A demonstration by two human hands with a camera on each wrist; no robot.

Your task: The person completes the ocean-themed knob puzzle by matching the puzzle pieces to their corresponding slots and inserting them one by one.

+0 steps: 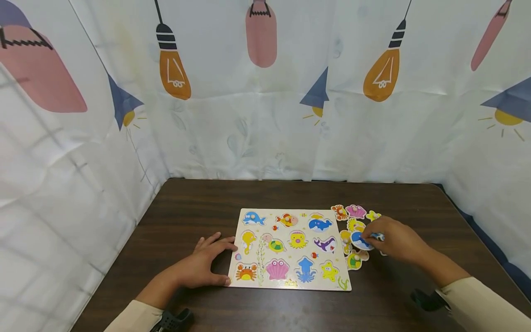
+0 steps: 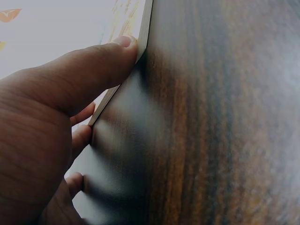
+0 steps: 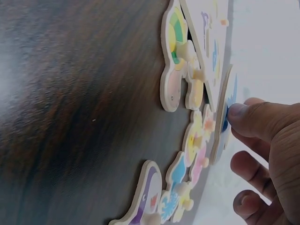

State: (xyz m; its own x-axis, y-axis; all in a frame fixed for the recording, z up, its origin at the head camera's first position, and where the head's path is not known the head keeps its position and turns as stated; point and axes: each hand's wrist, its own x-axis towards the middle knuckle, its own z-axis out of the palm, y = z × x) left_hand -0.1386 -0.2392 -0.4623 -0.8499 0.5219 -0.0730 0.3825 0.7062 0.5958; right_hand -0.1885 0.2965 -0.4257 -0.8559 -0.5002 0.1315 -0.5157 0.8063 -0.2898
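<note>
A pale wooden puzzle board (image 1: 271,214) printed with sea animals lies on the table. My left hand (image 1: 207,262) rests at its left side, thumb (image 2: 124,42) on the near corner and fingers spread along the edge. Over the loose pieces, my right hand (image 1: 392,237) pinches the knob of a blue puzzle piece (image 1: 359,241) between thumb and fingertips. In the right wrist view that puzzle piece (image 3: 228,86) is tilted on edge and raised above the others. Beneath and around it lie a turtle piece (image 1: 354,262), a shell piece (image 1: 356,211) and a crab piece (image 1: 339,212).
A purple whale piece (image 3: 146,197) and a blue squid piece (image 3: 176,171) lie on the table (image 1: 199,198) to the right of the board. A starfish piece (image 1: 373,215) sits beyond the right hand. A printed curtain (image 1: 265,138) hangs behind the table.
</note>
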